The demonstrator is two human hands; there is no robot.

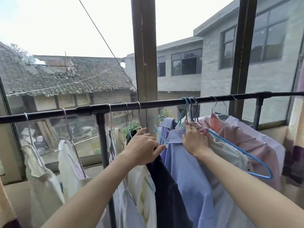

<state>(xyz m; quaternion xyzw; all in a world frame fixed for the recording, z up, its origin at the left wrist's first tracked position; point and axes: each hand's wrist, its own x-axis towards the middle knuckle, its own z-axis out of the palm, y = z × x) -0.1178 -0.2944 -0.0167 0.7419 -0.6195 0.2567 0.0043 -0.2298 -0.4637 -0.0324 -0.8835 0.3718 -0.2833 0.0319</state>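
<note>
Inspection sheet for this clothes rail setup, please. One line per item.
Surface: black rail across the window, loaded with hung shirts.
Job's things: dark garment next to blue shirt; brown hanger hooked on the rail.
Clutter: blue hanger lying tilted over the pink shirt; white shirts at left.
Grippers: left hand grips the dark garment's top; right hand grips the brown hanger's neck.
Cables: overhead wire outside the glass.
Surroundings: tiled roof, grey building.

a single head-worn view looks forward and slightly down, close over both forearms, at the clothes rail point(164, 102).
</note>
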